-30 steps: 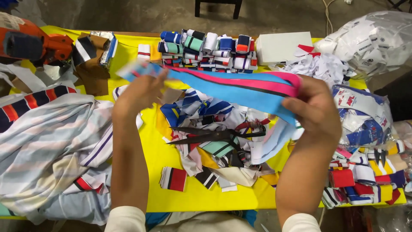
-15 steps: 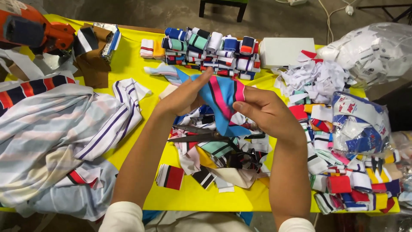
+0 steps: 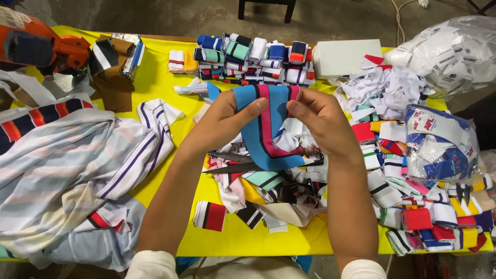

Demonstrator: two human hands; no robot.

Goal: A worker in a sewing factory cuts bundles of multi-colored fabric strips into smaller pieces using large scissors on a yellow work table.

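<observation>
Far to the left of the hands, striped cloth (image 3: pixel 67 170) lies heaped on the yellow table (image 3: pixel 160 77), with an orange tool (image 3: pixel 44 46) beyond it. The left hand (image 3: pixel 222 121) pinches the upper left edge of a blue knit band with pink and dark stripes (image 3: pixel 266 132), thumb on the front and fingers behind. The right hand (image 3: pixel 323 121) pinches the band's upper right edge in the same way. The band hangs folded between both hands, held up above the table, its lower end over a pair of scissors (image 3: pixel 237 163) among loose scraps. Beyond the hands stands a row of folded striped bands (image 3: pixel 253 59). To the right of the right hand lie white scraps (image 3: pixel 382 88), a clear bag of pieces (image 3: pixel 439 144) and more coloured bands (image 3: pixel 434 217).
</observation>
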